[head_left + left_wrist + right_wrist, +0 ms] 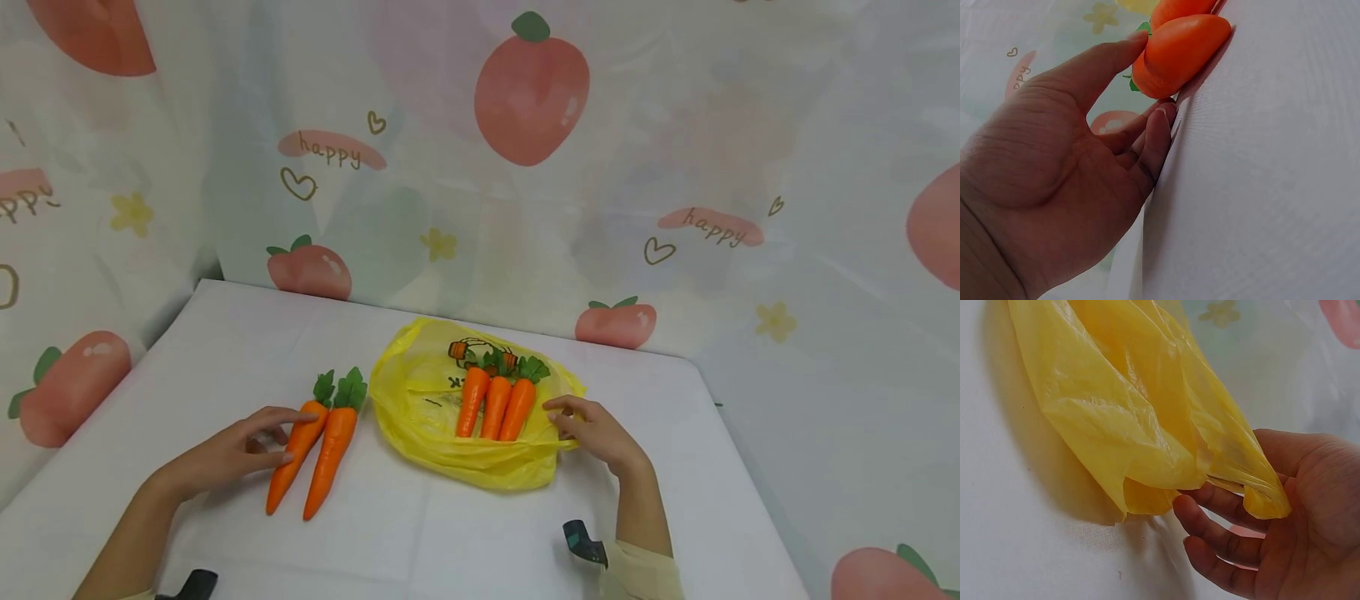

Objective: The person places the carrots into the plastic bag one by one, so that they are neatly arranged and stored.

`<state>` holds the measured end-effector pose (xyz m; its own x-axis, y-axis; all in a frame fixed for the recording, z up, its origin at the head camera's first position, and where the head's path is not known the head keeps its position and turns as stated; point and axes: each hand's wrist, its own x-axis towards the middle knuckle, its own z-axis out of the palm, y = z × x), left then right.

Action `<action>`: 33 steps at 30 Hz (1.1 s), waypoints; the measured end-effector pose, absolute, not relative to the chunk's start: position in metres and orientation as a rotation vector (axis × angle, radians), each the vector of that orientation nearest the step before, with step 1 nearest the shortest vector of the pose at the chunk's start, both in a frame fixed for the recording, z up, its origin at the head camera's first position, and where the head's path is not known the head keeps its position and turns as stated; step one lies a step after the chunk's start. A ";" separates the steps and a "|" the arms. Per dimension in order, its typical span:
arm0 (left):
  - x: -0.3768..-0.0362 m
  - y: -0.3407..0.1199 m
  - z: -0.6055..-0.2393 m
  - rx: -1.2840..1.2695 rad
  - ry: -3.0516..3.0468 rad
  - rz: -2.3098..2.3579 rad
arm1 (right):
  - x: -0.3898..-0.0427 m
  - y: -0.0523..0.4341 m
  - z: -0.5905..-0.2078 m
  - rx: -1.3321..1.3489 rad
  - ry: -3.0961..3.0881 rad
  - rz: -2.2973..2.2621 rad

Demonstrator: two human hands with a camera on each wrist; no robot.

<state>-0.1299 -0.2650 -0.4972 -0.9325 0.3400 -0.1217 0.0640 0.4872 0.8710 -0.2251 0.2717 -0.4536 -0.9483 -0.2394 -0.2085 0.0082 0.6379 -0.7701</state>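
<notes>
Two orange carrots with green leafy tops lie side by side on the left of the table. My left hand (251,446) has its thumb and forefinger about the nearer-left carrot (296,450); the left wrist view shows the thumb against its side. The other carrot (330,458) lies just right of it, untouched by the fingers. A yellow plastic bag (450,458) is spread at the middle, with three carrots (495,408) at its mouth, leaves pointing away. My right hand (596,429) pinches the bag's right edge, and the crumpled yellow film (1235,456) runs between its thumb and fingers.
A white cloth covers the table (375,550), whose far edge meets a hanging backdrop (450,167) printed with peaches, hearts and words. Dark wrist-worn devices (585,542) show near both sleeves.
</notes>
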 end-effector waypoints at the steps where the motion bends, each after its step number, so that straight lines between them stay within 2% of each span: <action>1: -0.130 -0.265 -0.498 0.339 2.463 1.419 | -0.225 0.272 -0.453 -0.190 2.569 -1.208; 19: -0.130 -0.256 -0.493 0.284 2.601 1.454 | -0.226 0.271 -0.455 -0.194 2.567 -1.218; 33: -0.130 -0.249 -0.474 0.268 2.610 1.510 | -0.223 0.269 -0.452 -0.206 2.555 -1.234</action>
